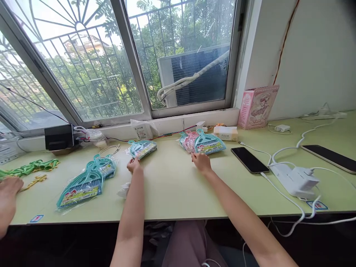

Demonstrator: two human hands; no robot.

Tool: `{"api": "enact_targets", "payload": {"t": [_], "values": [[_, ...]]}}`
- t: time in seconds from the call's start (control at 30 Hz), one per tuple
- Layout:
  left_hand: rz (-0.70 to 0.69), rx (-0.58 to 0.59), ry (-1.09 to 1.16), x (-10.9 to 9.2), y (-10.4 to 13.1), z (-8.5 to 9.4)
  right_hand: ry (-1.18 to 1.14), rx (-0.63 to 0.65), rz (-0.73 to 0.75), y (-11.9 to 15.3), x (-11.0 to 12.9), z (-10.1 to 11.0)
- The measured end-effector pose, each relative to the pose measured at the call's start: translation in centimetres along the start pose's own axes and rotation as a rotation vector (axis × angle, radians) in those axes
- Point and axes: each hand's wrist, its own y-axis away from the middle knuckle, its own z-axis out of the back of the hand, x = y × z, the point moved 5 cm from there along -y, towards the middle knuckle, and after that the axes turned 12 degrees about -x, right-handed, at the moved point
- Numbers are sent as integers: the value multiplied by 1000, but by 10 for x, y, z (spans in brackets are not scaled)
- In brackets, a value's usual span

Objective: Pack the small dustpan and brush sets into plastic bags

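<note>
My left hand (135, 165) is closed at the near edge of a bagged turquoise dustpan and brush set (142, 148), its fingertips on the wrapping. Farther right, my right hand (201, 162) has its fingers curled against the near edge of a cluster of sets. In that cluster a turquoise dustpan and brush set (209, 144) lies in front of a pink dustpan (190, 141). My fingertips there are partly hidden. More bagged turquoise dustpan sets (83, 187) lie left of my left arm. A crumpled piece of clear plastic (123, 190) is beside my left forearm.
Another person's hand (9, 189) rests by green and yellow pieces (33, 168) at the far left. A phone (249, 160), a white power strip (292, 180) and cables occupy the right side. A tissue pack (226, 133) and pink box (257, 107) stand along the back.
</note>
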Motion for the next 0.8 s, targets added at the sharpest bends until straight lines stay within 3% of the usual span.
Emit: {"api": "enact_targets", "payload": {"t": [0.3,0.57,0.63,0.73,0.8], "values": [[-19,-73,-86,-5,11,16,35,15,71,2,5,-3],[-242,-206,-152,-29,22,24,28,-2,92,2,3,-4],[-182,-128,-33,-27,19,17,23,-3,97,2,3,-4],[25,30,128,-17,14,2,16,26,126,3,4,-7],[63,91,147,-14,10,-4,10,53,156,5,6,-8]]}}
